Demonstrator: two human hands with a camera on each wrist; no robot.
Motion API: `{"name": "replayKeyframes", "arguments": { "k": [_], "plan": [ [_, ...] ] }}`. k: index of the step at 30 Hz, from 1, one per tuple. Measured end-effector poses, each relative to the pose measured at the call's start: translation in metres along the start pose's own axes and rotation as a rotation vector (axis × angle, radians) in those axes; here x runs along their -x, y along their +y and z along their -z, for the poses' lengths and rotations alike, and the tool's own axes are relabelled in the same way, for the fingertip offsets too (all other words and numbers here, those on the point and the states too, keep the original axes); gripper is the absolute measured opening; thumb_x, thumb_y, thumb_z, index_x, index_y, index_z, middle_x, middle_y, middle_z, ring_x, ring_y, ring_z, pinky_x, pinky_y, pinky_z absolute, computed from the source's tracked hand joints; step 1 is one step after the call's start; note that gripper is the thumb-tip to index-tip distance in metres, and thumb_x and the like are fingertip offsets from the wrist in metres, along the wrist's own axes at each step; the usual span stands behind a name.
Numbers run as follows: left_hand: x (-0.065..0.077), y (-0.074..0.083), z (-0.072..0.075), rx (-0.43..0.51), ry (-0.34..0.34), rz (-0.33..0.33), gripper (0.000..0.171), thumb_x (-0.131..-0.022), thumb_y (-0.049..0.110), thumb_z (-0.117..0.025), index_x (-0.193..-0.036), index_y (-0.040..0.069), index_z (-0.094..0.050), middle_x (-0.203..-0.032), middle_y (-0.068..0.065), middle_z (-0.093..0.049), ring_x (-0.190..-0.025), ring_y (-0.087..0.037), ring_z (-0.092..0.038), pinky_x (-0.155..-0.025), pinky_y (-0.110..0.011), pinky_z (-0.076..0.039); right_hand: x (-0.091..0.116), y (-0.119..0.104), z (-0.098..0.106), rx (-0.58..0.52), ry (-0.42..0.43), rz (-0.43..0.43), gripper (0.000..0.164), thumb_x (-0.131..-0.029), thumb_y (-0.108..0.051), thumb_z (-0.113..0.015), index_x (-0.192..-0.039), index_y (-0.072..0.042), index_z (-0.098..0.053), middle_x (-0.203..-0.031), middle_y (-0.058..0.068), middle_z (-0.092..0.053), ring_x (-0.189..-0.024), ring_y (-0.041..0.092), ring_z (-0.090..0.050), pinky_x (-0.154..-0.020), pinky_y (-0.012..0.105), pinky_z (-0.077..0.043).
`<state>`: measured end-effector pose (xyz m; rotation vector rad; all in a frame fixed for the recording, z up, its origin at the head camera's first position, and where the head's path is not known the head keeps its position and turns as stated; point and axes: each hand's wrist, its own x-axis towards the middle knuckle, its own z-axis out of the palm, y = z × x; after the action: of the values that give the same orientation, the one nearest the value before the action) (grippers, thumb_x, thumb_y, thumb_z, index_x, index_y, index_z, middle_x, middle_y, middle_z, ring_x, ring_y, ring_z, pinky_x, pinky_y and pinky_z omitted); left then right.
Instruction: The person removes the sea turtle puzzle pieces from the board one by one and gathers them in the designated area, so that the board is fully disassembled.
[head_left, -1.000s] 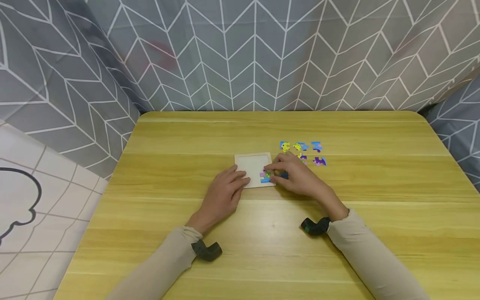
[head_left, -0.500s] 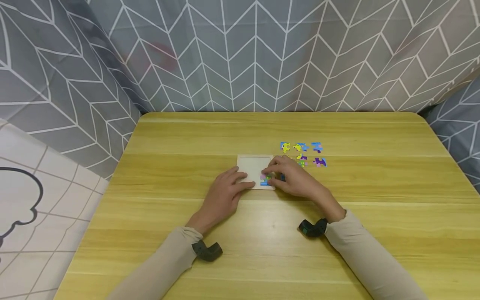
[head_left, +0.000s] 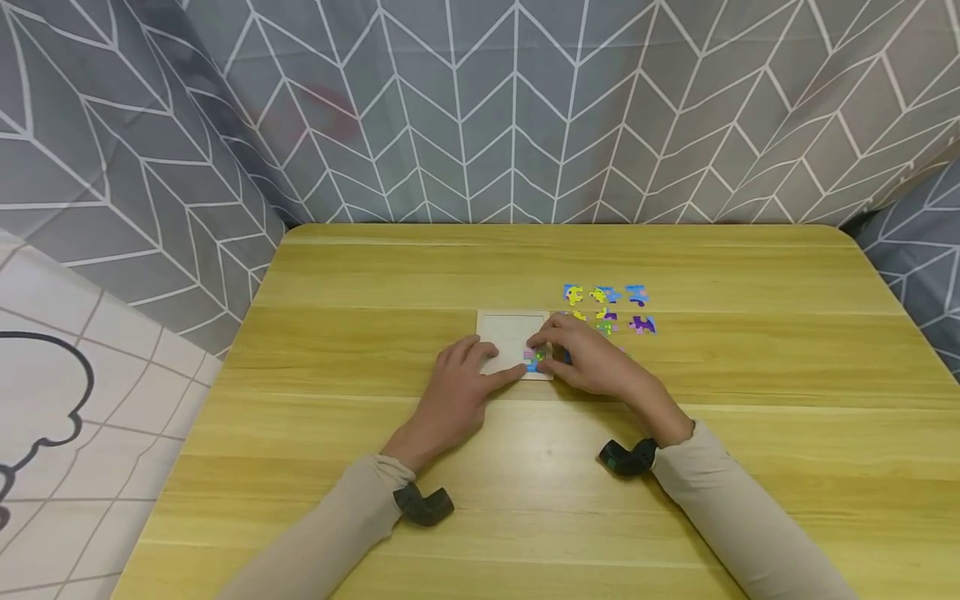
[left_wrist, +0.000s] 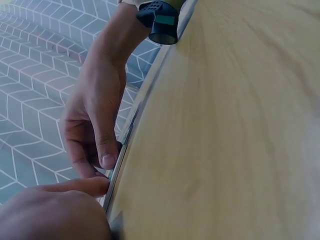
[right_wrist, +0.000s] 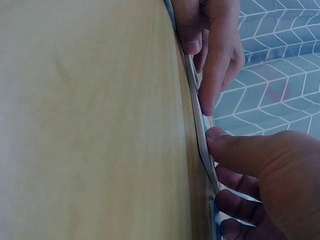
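A pale, square puzzle tray (head_left: pixel 512 330) lies on the table in front of both hands. In its lower right corner sit pink, blue and green jigsaw pieces. The left hand (head_left: pixel 459 385) rests at the tray's left side, its straight index finger reaching to the blue edge of these pieces. At the right rim, the right hand (head_left: pixel 588 354) pinches a green-patterned jigsaw piece (head_left: pixel 540 357) between thumb and fingers, low in the tray. Most of that piece is covered by the fingers. The right wrist view shows the right thumb (right_wrist: pixel 235 150) close to the left index fingertip, at the tray's edge.
Several loose jigsaw pieces lie behind and right of the right hand, among them a yellow one (head_left: pixel 573 294) and a purple one (head_left: pixel 642 324). A dark blue piece is partly hidden under that hand. A grey patterned curtain (head_left: pixel 480 108) hangs behind the table (head_left: pixel 750 350).
The left index finger has stretched rightward across the tray to the pieces in the corner. The right thumb and fingers have shifted slightly and stay at the same corner.
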<state>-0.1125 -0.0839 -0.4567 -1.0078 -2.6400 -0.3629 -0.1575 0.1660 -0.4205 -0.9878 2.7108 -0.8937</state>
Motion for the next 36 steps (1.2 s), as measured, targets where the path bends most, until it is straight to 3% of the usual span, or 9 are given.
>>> {"name": "replayKeyframes", "arguments": {
  "k": [8, 17, 28, 36],
  "plan": [
    [-0.0012, 0.0035, 0.0011, -0.023, -0.029, 0.011, 0.058, -0.093, -0.002, -0.057, -0.135, 0.037, -0.067, -0.13, -0.009, -0.058, -0.132, -0.038, -0.049, -0.106, -0.056, -0.043, 0.0013, -0.0022, 0.0006, 0.033, 0.004, -0.002, 0.028, -0.093, -0.014, -0.074, -0.12, -0.006, -0.072, -0.11, 0.006, -0.063, -0.085, 0.016, -0.053, -0.076, 0.031, -0.046],
    [-0.0025, 0.0056, 0.0038, -0.005, -0.051, 0.024, 0.061, -0.092, -0.004, -0.056, -0.135, 0.038, -0.067, -0.13, -0.009, -0.058, -0.132, -0.038, -0.048, -0.107, -0.055, -0.042, 0.0033, -0.0012, 0.0004, -0.013, 0.018, -0.035, 0.026, -0.091, -0.015, -0.077, -0.114, -0.008, -0.068, -0.106, 0.003, -0.062, -0.088, 0.015, -0.053, -0.08, 0.032, -0.047],
    [-0.0021, 0.0056, 0.0052, 0.033, -0.024, 0.043, 0.056, -0.092, -0.002, -0.058, -0.131, 0.037, -0.069, -0.13, -0.007, -0.06, -0.134, -0.037, -0.049, -0.107, -0.056, -0.042, 0.0024, 0.0007, 0.0012, -0.23, 0.032, -0.077, 0.02, -0.092, -0.006, -0.073, -0.109, -0.01, -0.062, -0.092, 0.001, -0.064, -0.081, 0.016, -0.057, -0.073, 0.027, -0.048],
    [-0.0012, 0.0048, 0.0047, 0.027, -0.023, 0.042, 0.055, -0.093, -0.002, -0.057, -0.13, 0.036, -0.07, -0.129, -0.008, -0.061, -0.133, -0.038, -0.05, -0.105, -0.056, -0.043, 0.004, 0.0018, 0.0079, -0.34, 0.067, -0.103, 0.013, -0.094, -0.014, -0.073, -0.105, -0.015, -0.066, -0.088, 0.001, -0.065, -0.075, 0.019, -0.055, -0.066, 0.025, -0.045]
  ]
}}
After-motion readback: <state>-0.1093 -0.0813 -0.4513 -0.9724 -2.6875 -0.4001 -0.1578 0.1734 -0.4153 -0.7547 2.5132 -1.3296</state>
